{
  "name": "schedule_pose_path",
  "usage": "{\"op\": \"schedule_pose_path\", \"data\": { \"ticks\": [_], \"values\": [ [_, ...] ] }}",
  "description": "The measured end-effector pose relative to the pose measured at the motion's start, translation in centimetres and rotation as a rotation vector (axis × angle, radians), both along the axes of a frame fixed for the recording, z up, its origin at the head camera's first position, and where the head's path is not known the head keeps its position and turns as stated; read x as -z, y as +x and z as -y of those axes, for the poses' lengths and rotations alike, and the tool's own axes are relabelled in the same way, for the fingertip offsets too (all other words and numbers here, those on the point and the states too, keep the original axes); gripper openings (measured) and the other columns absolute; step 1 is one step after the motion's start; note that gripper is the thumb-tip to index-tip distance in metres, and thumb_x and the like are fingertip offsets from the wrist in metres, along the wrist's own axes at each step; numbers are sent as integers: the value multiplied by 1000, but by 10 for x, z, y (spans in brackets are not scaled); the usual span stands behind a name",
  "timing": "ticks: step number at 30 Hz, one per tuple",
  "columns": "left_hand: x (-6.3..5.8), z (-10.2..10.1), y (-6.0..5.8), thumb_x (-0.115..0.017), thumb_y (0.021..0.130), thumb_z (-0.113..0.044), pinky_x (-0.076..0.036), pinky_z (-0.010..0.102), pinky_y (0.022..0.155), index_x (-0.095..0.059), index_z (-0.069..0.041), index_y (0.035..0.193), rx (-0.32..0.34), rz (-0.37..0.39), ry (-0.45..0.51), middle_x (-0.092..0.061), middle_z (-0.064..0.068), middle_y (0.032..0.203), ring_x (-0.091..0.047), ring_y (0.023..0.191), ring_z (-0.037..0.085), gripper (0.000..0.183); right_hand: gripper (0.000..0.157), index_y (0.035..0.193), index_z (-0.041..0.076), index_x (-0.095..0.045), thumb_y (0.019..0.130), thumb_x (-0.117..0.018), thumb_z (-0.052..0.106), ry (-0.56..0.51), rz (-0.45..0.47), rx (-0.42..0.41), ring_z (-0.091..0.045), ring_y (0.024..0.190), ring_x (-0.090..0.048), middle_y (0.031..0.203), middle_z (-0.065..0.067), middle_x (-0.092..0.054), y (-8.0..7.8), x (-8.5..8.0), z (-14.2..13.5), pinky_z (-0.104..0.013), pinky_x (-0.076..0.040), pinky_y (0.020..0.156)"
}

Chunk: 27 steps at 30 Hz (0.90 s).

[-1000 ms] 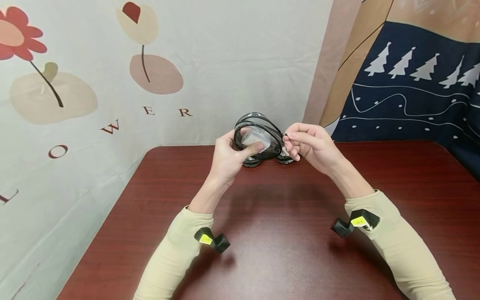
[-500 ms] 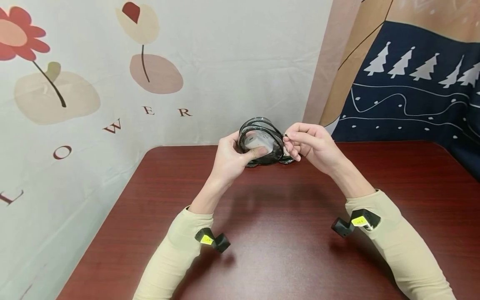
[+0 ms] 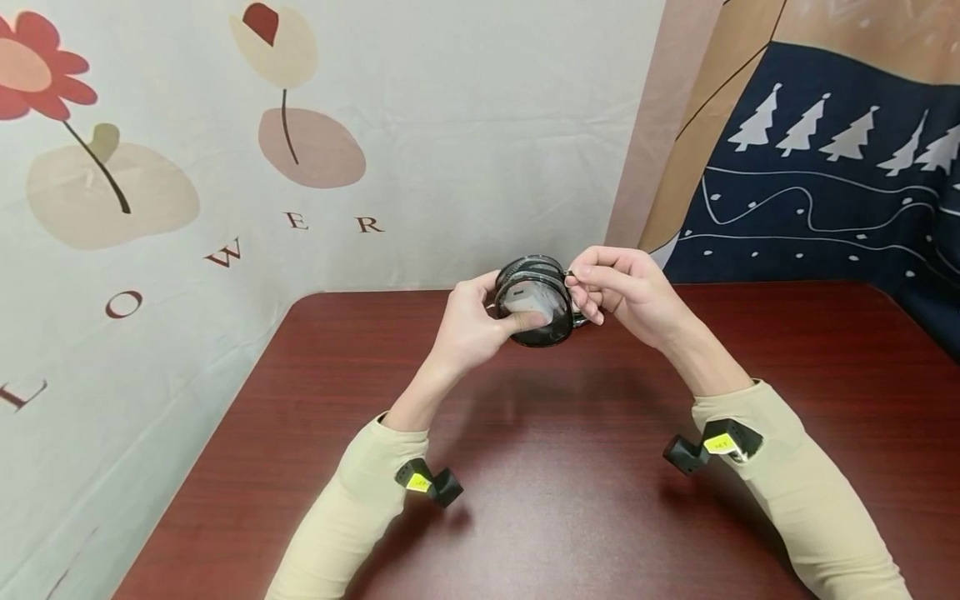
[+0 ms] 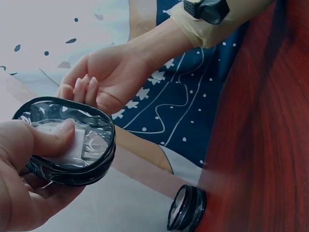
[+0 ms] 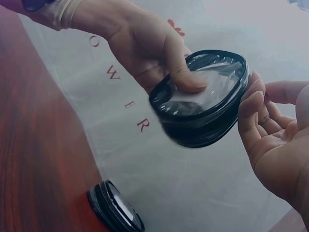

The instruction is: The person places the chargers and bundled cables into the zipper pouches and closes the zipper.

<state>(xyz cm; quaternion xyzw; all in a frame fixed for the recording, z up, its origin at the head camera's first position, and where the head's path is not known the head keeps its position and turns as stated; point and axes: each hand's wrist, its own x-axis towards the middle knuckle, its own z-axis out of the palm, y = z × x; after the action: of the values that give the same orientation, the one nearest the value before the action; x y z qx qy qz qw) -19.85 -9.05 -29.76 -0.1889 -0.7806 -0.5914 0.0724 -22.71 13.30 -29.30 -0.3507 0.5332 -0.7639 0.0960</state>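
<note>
My left hand (image 3: 476, 321) holds a small round clear pouch (image 5: 207, 104) with black edging, thumb on its clear face and fingers underneath. A white item (image 3: 528, 296) shows through the clear face, partly covered by the thumb. On the pouch's right side, my right hand (image 3: 622, 292) pinches a small piece at the rim, which looks like a zipper pull, between thumb and index finger. The pouch is above the table, tilted toward the head camera. In the right wrist view its black side band faces the camera and its two rims lie close together.
A similar black-edged pouch (image 5: 116, 208) stands near the table's far edge, mostly hidden in the head view behind the held pouch. The dark red table (image 3: 525, 500) meets a printed cloth backdrop (image 3: 450, 125) at the back and a navy curtain (image 3: 817, 192) at right.
My left hand has moved right and slightly down with the pouch, against an almost still right hand. The pouch's rims, apart a second ago, now sit closer together.
</note>
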Motion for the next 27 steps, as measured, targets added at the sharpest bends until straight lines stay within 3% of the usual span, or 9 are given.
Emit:
{"op": "schedule_pose_path", "data": {
  "ticks": [6, 18, 27],
  "values": [
    [1, -1, 1, -89, 74, -5, -56, 30, 77, -72, -3, 115, -5, -6, -73, -75, 6, 98, -69, 85, 15, 44, 28, 92, -1, -67, 99, -42, -9, 15, -12, -5, -13, 59, -54, 73, -7, -62, 1, 0, 0, -21, -44, 50],
    [2, -4, 3, -91, 73, -13, -52, 30, 75, -74, -7, 107, -68, -89, -339, -75, 2, 91, -67, 81, 15, 39, 26, 91, 1, -68, 99, -44, -7, 87, 14, -4, -14, 56, -52, 72, -6, -61, 1, 1, 0, -20, -42, 48],
    [1, -6, 5, -91, 73, -12, -52, 31, 76, -72, -7, 103, -50, -117, -408, -73, 1, 88, -66, 80, 16, 36, 25, 91, 1, -68, 98, -46, -7, 137, 13, -17, -14, 55, -51, 72, -5, -60, 1, 1, -1, -20, -40, 47]
  ]
}}
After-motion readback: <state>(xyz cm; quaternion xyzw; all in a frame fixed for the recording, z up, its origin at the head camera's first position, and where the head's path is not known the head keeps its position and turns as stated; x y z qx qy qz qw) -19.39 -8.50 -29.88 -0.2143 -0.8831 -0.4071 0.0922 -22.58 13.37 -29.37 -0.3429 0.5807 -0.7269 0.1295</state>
